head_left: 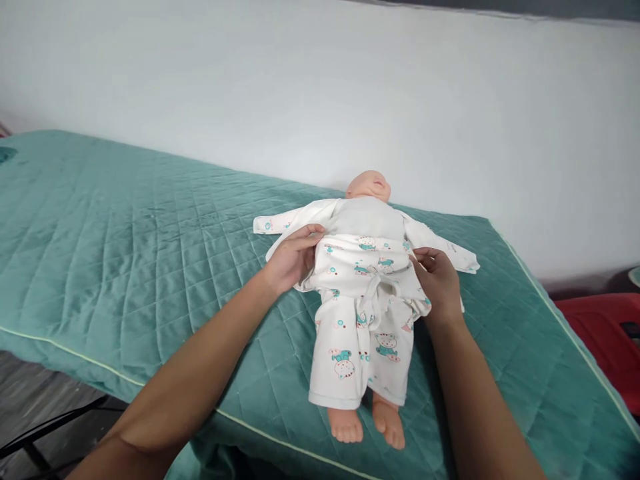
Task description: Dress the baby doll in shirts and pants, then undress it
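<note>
A baby doll (369,184) lies on its back with its bare feet towards me. It has on white baby trousers (340,333) printed with cartoon animals, a drawstring bow (374,293) at their middle. The white baby shirt (320,213) has its sleeves spread out to both sides. At the trousers' left upper edge, my left hand (296,259) is closed on the waistband cloth between thumb and fingers. My right hand (439,283) grips the opposite edge the same way; some of its fingers are hidden. The waistband sits high over the doll's belly.
The doll rests on a green quilted bed cover (125,247) with pale piping. Behind the bed stands a white wall (300,93). A red chair (603,333) is beyond the right edge, and dark metal legs (37,457) show at lower left.
</note>
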The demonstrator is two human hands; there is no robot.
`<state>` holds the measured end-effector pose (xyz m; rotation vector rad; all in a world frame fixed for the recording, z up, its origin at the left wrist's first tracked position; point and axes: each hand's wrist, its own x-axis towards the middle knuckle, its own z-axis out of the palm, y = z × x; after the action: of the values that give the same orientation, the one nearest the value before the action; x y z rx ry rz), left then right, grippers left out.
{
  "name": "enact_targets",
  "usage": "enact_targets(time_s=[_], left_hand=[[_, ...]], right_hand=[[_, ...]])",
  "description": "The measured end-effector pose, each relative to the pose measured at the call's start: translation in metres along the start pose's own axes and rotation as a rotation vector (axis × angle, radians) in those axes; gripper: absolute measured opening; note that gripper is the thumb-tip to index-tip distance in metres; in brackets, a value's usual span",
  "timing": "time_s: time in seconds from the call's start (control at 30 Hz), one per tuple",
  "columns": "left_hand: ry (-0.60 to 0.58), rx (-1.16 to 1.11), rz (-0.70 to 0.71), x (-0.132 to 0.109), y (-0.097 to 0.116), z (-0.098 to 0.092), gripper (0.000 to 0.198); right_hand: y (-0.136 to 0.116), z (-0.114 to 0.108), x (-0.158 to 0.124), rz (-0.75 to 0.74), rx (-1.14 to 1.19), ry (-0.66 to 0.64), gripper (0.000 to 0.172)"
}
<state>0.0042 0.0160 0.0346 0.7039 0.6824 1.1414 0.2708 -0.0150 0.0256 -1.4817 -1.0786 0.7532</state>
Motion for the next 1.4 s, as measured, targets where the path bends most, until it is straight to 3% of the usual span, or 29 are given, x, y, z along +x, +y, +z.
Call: enact_targets(time_s=[0.1, 0.3, 0.47, 0.57, 0.73, 1.0, 1.17, 1.27, 1.4], left_hand=[[-0.03, 0.071, -0.026, 0.002, 0.002, -0.005, 0.028], [-0.245, 0.34, -0.069, 0.001, 0.014, -0.015, 0.034], [-0.37, 0.494, -0.127, 0.001, 0.019, -0.023, 0.042], [-0.397, 0.591, -0.131, 0.001, 0.019, -0.024, 0.034], [-0.326, 0.71, -0.049, 0.0, 0.016, -0.018, 0.02], [0.055, 0.81, 0.237, 0.009, -0.008, -0.011, 0.012], [0.142, 0.718, 0.061, 0.013, -0.008, -0.012, 0.015], [0.087, 0.68, -0.074, 0.01, -0.001, -0.012, 0.016], [-0.019, 0.662, -0.123, 0.007, 0.005, -0.012, 0.021]], right_hand=[[-0.002, -0.001, 0.0, -0.058, -0.147, 0.004, 0.029], [-0.003, -0.004, 0.002, -0.065, -0.378, 0.0, 0.022], [0.003, -0.008, 0.005, -0.039, -0.455, -0.052, 0.019], [0.008, -0.011, 0.009, -0.056, -0.458, -0.091, 0.019], [0.01, -0.013, 0.011, -0.029, -0.44, -0.159, 0.02], [0.005, -0.012, 0.007, 0.067, -0.272, -0.23, 0.028], [-0.002, -0.009, 0.001, 0.108, -0.241, -0.243, 0.034], [-0.006, -0.006, -0.002, 0.116, -0.215, -0.261, 0.037], [-0.006, -0.006, -0.003, 0.144, -0.147, -0.286, 0.037]])
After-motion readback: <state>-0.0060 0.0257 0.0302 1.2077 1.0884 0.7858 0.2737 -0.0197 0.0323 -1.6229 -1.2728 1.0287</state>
